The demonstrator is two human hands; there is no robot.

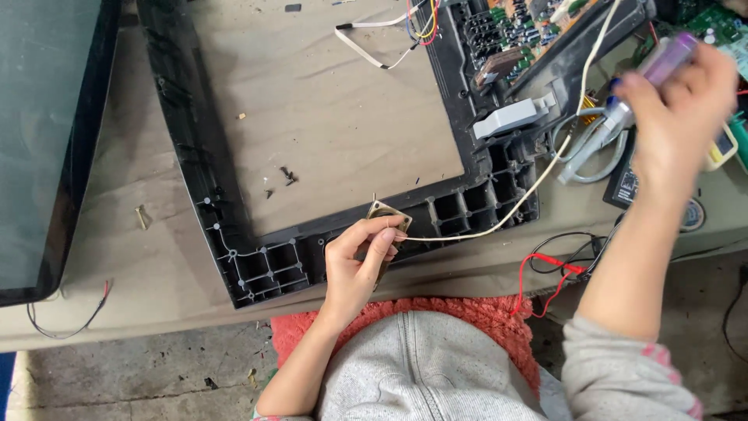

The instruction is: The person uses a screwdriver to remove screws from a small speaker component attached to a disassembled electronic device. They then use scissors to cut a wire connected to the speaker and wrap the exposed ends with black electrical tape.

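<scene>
Black glass of a flat screen panel (pixel 39 148) lies at the far left of the brown workbench (pixel 125 257), with a loose screw (pixel 141 217) just beside it. Next comes a black plastic frame (pixel 187 156), open in the middle, its ribbed lower edge near the bench edge. On that lower edge the left hand (pixel 357 261) pinches a small square brass-coloured part (pixel 387 218) between thumb and fingers, closed on it. A cream wire (pixel 538 183) runs from this part up to the right. Farther right a grey block (pixel 510 117) and scissors (pixel 594 148) lie by a circuit board (pixel 522 31). The right hand (pixel 678 105) is wrapped tight around a purple-handled tool (pixel 662 62), raised above the bench and blurred.
</scene>
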